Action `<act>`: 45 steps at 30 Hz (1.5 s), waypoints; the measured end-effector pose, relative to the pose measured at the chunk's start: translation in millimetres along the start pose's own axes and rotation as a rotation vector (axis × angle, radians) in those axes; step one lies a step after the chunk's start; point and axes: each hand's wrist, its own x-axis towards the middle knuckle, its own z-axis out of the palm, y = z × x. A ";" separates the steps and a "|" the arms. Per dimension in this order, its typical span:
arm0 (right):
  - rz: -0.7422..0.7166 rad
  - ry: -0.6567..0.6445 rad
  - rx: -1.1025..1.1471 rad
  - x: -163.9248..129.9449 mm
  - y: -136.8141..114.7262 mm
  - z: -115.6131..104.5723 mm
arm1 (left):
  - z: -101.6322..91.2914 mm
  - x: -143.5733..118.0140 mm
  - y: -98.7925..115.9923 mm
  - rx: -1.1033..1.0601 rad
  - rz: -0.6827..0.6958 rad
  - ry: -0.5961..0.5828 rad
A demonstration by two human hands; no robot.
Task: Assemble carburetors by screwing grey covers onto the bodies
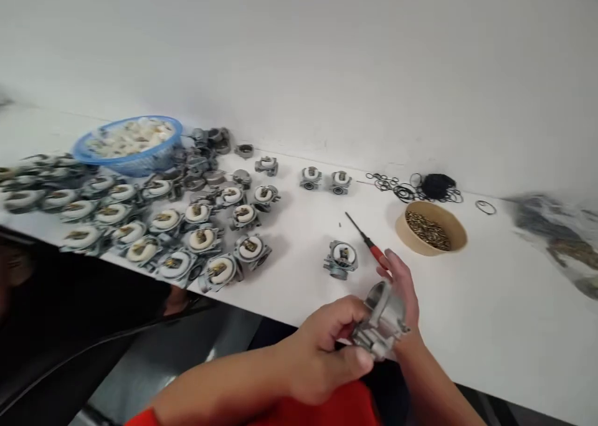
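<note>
My left hand (329, 345) grips a grey metal carburetor body (383, 320) between thumb and fingers, tilted above the table's front edge. Just behind it, my right hand (405, 295) is raised with its fingers stretched out. The carburetor partly covers that palm, and I cannot tell whether they touch. A screwdriver (367, 238) with a red handle lies on the table, its handle end partly hidden by my right fingertips. Left of it sits a carburetor (342, 258) with a white float and brass parts facing up.
Several carburetors with white floats (200, 239) cover the left side. Behind them stand a blue basket (175, 127) of white floats and loose metal bowls (215, 139). A paper bowl (458, 236) of brass parts, black rubber rings (436, 186) and plastic bags (555, 227) lie rightward.
</note>
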 end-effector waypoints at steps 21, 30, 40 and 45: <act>0.187 0.006 -0.198 35.9 -45.1 10.3 | -66.4 24.9 -33.5 0.930 0.136 0.418; 0.217 -0.292 -0.647 80.3 -57.2 23.9 | -98.8 56.3 -63.6 0.887 -0.193 0.183; 0.220 -0.433 -0.814 93.3 -65.2 21.8 | -95.7 55.8 -74.4 0.905 -0.169 0.214; 0.189 -0.416 -0.871 95.6 -61.5 29.2 | -92.6 54.8 -74.3 0.753 -0.256 0.241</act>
